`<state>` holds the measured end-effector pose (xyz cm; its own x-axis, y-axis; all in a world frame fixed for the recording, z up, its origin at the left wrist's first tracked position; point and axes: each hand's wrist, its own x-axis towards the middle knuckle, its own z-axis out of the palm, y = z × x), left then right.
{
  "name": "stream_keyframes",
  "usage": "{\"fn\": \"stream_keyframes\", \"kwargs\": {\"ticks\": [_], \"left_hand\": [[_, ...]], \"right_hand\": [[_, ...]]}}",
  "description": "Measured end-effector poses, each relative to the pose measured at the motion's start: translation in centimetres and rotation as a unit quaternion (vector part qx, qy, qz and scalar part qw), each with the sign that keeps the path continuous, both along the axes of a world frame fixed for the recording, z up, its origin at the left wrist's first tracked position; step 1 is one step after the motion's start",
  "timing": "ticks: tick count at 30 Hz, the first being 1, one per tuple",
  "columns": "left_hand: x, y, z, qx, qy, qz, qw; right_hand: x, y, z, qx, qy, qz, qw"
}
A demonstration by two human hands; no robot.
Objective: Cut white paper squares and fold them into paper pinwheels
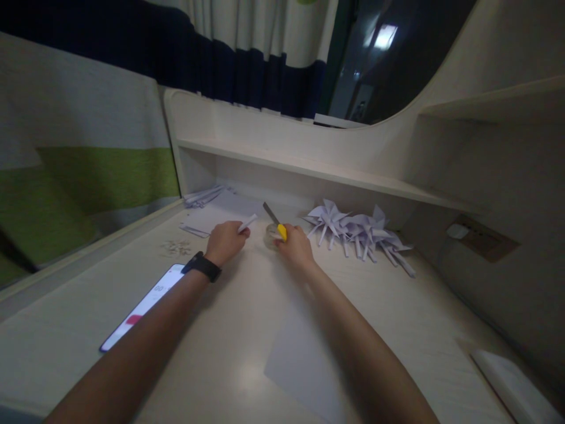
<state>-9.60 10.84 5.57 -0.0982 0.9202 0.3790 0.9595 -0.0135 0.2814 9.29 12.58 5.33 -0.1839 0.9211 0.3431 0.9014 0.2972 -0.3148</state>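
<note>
My left hand, with a dark band on its wrist, is closed around a short white paper tube that sticks out to the right. Closed as well, my right hand grips a yellow utility knife, its long blade pointing up and to the left. A roll of clear tape shows beside the right fingers; whether they touch it I cannot tell. Sheets of white paper lie behind the left hand, with several thin paper sticks at their left. Right of the knife lie several white paper pinwheels on paper sticks.
A phone lies partly beneath my left forearm. Small pale scraps are scattered behind it. Another white sheet lies near my right forearm. A shelf spans the back of the desk, and a plug sits in the right wall's socket.
</note>
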Motion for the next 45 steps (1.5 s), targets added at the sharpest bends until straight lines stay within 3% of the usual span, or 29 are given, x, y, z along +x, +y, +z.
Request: {"fn": "stream_keyframes", "kwargs": {"ticks": [10, 17, 26, 29, 32, 37, 40, 45], "left_hand": [[-1.0, 0.2, 0.3, 0.009, -0.07, 0.027, 0.997], [-1.9, 0.3, 0.9, 0.049, -0.151, 0.074, 0.984], [-0.9, -0.2, 1.2, 0.069, -0.115, 0.056, 0.989], [-0.5, -0.4, 1.3, 0.073, -0.14, 0.033, 0.987], [0.6, -1.1, 1.7, 0.076, -0.215, -0.028, 0.973], [4.1, -3.9, 2.4, -0.017, -0.393, -0.184, 0.901], [6.3, -5.6, 2.4, -0.082, -0.414, -0.216, 0.881], [8.6, -7.4, 1.6, -0.128, -0.411, -0.244, 0.869]], "right_hand": [[0.6, 1.7, -0.6, -0.052, -0.003, -0.029, 0.998], [1.7, 1.9, -0.5, -0.035, 0.053, -0.011, 0.998], [8.5, -0.1, -0.7, -0.057, 0.055, -0.054, 0.995], [11.4, -1.7, -1.5, -0.059, 0.033, -0.054, 0.996], [13.9, -3.7, -2.6, -0.018, -0.013, -0.047, 0.999], [16.7, -6.4, -4.3, -0.007, -0.072, -0.043, 0.996], [17.5, -7.2, -4.8, -0.015, -0.087, -0.058, 0.994], [18.0, -7.6, -5.3, -0.028, -0.086, -0.09, 0.992]]}}
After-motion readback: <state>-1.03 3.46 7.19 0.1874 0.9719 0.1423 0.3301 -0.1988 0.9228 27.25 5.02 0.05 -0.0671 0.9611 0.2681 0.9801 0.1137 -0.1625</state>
